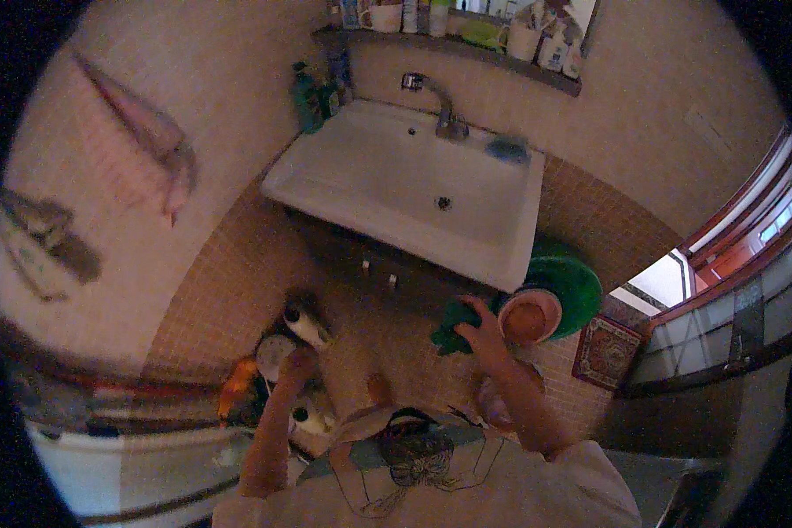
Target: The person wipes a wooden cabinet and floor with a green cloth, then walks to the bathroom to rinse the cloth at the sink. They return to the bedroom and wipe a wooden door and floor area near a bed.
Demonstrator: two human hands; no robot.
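My right hand (478,323) grips a crumpled green cloth (454,328), held out in front of my body at the right, just left of a round pinkish basin (531,317). My left hand (298,364) is at the lower left, beside a round pale lid or container (276,356); the image is too dim to tell if its fingers grip anything. A white bottle-like thing (305,326) lies close above that hand, and a similar one (311,420) is below it. An orange item (239,389) is left of my forearm.
Ahead stands a white washbasin (369,171) with a metal faucet (445,109) over a dark cabinet (363,257). A large green tub (577,290) is at its right. Bottles and cups line a shelf (435,43). A patterned rug (607,350) lies near the door, and a bathtub (171,455) is lower left.
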